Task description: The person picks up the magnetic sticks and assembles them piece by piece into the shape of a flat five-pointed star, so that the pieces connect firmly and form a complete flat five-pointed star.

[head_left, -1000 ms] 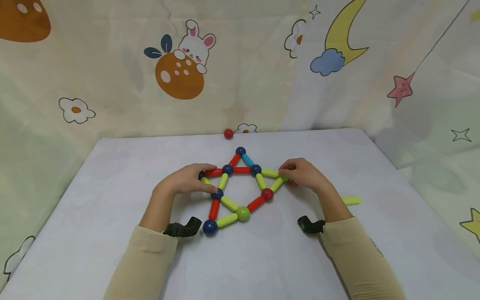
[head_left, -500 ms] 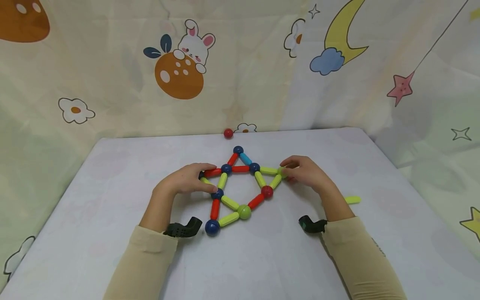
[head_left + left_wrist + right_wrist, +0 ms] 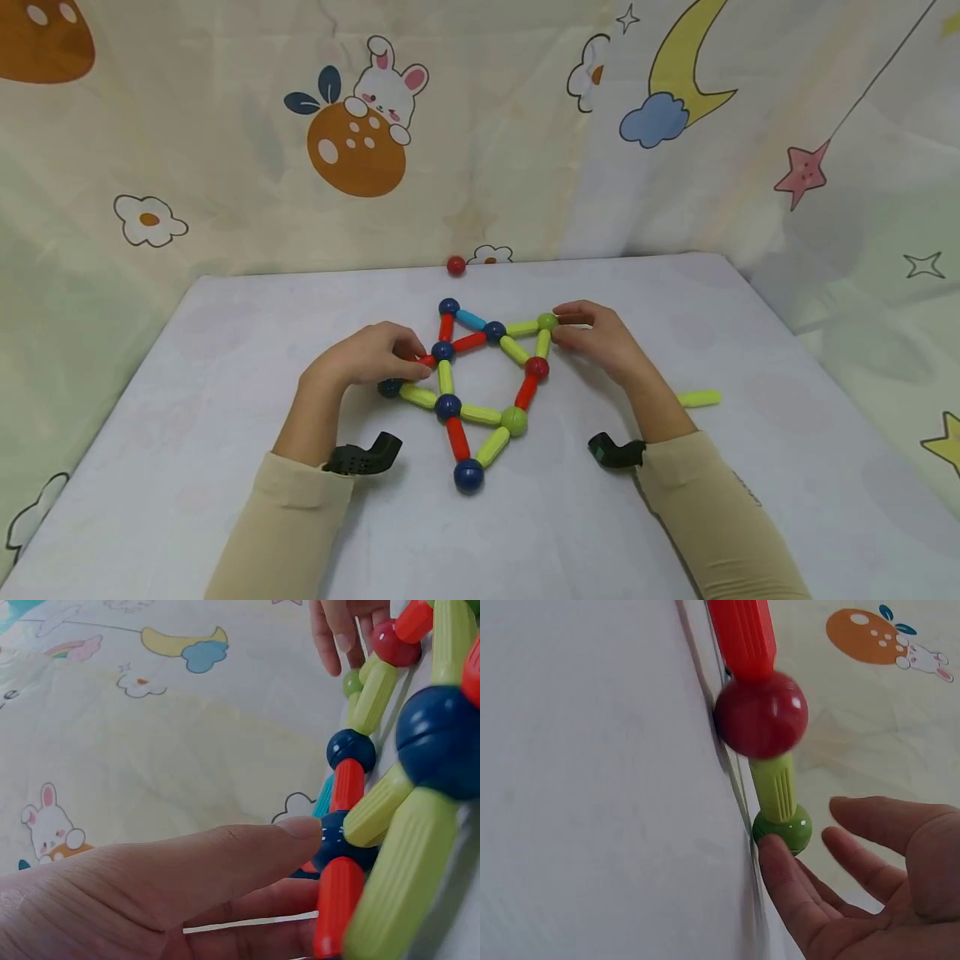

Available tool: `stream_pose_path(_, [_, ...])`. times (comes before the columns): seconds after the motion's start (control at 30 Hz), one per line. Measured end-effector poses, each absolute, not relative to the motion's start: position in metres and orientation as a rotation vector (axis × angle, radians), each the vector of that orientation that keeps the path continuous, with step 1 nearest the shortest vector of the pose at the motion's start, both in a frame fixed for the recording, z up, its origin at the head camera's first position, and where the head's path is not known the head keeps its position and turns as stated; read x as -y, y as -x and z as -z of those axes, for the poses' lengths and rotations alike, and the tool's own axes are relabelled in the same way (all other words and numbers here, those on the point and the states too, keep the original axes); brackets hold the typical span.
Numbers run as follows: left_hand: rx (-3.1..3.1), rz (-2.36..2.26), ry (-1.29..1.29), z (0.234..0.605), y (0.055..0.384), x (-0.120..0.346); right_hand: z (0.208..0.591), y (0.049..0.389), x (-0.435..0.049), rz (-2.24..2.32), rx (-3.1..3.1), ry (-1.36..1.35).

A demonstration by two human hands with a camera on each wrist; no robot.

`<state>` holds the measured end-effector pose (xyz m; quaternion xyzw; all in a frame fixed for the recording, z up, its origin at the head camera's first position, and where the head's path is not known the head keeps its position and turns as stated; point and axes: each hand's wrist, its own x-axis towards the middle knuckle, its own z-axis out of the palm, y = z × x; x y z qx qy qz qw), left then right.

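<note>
A flat figure of magnetic building rods and balls lies on the white table. My left hand [image 3: 367,357] reaches over its left side and pinches a red magnetic rod [image 3: 341,900], thumb on the near side and fingers behind. The thumb tip is against a blue ball [image 3: 334,838]. A second blue ball [image 3: 390,387] shows below that hand. At the figure's right corner is a green ball [image 3: 547,322], which a fingertip of my right hand [image 3: 600,340] touches. That hand's thumb stands apart from the ball in the right wrist view. A red ball [image 3: 537,368] is just below.
A loose yellow-green rod [image 3: 699,399] lies right of my right forearm. One red ball [image 3: 456,266] sits at the table's back edge, before a printed cloth backdrop [image 3: 510,167]. The figure's nearest corner is a blue ball [image 3: 468,476].
The whole figure has turned counterclockwise: its far corner went left, its near corner right, its right corner up and away. My right hand has loosened from the green ball and moved slightly away from me.
</note>
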<state>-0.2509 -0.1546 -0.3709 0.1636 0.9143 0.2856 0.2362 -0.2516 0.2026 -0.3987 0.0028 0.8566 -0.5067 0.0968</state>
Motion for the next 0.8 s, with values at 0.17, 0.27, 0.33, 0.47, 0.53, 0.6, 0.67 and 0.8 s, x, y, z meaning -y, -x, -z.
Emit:
stream_pose_path(0.17, [-2.426, -0.76, -0.5, 0.367, 0.25, 0.155, 0.405, 0.255, -0.198, 1.635, -2.385, 0.119])
stream_pose_path(0.27, [-2.375, -0.771, -0.555, 0.366, 0.248, 0.155, 0.408, 0.258, -0.195, 1.612, -2.358, 0.194])
stream_pose_path(0.33, [-2.376, -0.816, -0.584, 0.366, 0.248, 0.153, 0.407, 0.258, -0.193, 1.585, -2.369, 0.213])
stream_pose_path(0.47, [-2.471, -0.922, -0.637, 0.367, 0.247, 0.146, 0.396, 0.253, -0.19, 1.437, -2.49, 0.177])
stream_pose_path(0.53, [-2.511, -0.935, -0.636, 0.369, 0.247, 0.141, 0.388, 0.249, -0.187, 1.314, -2.535, 0.142])
stream_pose_path(0.6, [-2.528, -0.903, -0.636, 0.37, 0.246, 0.136, 0.381, 0.245, -0.183, 1.192, -2.537, 0.123])
stream_pose_path(0.67, [-2.522, -0.857, -0.621, 0.371, 0.245, 0.133, 0.377, 0.241, -0.18, 1.106, -2.514, 0.134])
stream_pose_path(0.8, [-2.525, -0.802, -0.604, 0.371, 0.245, 0.129, 0.379, 0.239, -0.174, 1.051, -2.536, 0.149])
